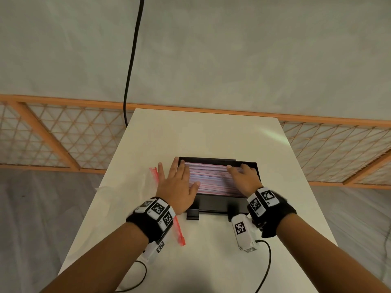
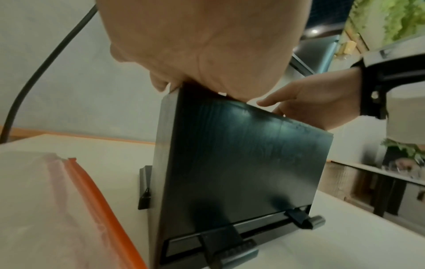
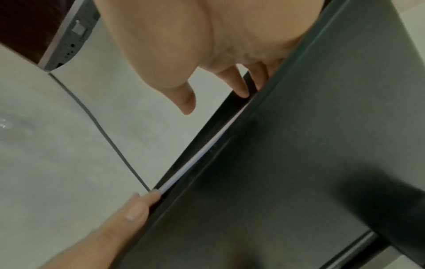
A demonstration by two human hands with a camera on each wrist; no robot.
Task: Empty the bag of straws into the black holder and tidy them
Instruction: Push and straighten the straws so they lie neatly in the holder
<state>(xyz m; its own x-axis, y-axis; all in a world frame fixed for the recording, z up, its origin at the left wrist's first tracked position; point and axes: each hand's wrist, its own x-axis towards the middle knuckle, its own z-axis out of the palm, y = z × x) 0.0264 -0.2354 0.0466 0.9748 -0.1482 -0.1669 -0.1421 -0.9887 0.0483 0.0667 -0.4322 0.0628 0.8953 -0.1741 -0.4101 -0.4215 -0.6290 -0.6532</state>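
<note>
Our wrist bands are hiding part of the clear, red-zippered bag lying flat on the white bench. The black holder is sitting mid-bench, filled with thin red-and-white straws. We are laying our left hand spread flat on their left ends, while our right hand is pressing loosely bent fingers on the right.

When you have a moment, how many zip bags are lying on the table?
1: the bag with the red zip strip lies left of the black holder, partly beneath the left hand. Nothing suggests another.
</note>
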